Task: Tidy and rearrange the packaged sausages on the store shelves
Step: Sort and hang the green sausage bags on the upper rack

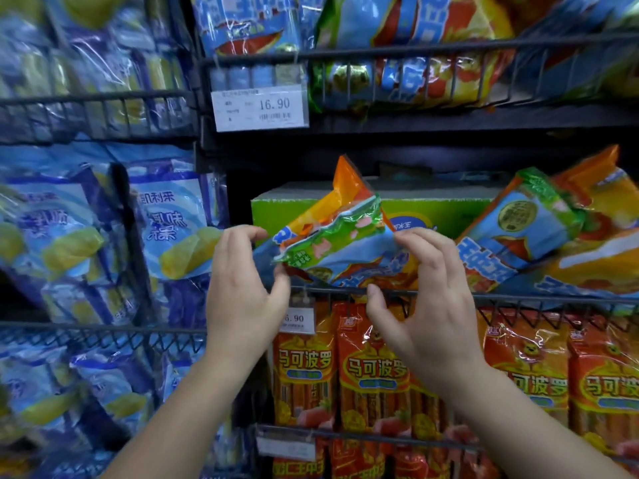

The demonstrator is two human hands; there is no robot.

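Note:
A crumpled green, blue and orange sausage pack (340, 236) lies tilted on the middle wire shelf (518, 296), on top of other similar packs. My left hand (242, 292) pinches its left end between thumb and curled fingers. The fingertips of my right hand (427, 302) touch the pack's right end, while its thumb stays apart below, by the shelf's front rail. More packs of the same kind (525, 233) lean in a loose heap at the right of that shelf.
A green carton (449, 210) stands behind the packs. Red-orange sausage packs (373, 371) hang in a row on the shelf below, and blue-yellow packs (166, 223) fill the left bay. A price tag reading 16.90 (261, 107) hangs from the upper shelf, which holds more packs.

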